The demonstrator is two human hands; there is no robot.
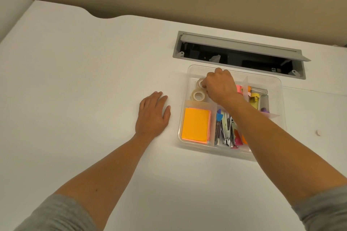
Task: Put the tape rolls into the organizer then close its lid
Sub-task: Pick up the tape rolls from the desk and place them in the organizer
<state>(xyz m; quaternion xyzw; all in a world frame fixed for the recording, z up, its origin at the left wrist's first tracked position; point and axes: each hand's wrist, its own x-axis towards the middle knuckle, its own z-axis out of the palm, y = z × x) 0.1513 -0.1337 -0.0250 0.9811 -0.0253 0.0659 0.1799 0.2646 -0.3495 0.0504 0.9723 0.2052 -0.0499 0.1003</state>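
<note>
A clear plastic organizer (277,88) with dividers sits on the white desk, with no lid on it. In its far left compartment lie two clear tape rolls, one nearer (197,95) and one farther (200,82). My right hand (220,85) reaches into that compartment, its fingertips closed on the farther roll. A pink tape roll (238,88) peeks out just right of that hand. My left hand (153,113) rests flat on the desk left of the organizer, fingers apart and holding nothing. No lid is in view.
Orange sticky notes (196,125) fill the near left compartment, staplers (226,129) the middle one, small bottles (255,98) the right. Behind the organizer a grey cable hatch (240,54) stands open. A small white cap (318,132) lies at the right.
</note>
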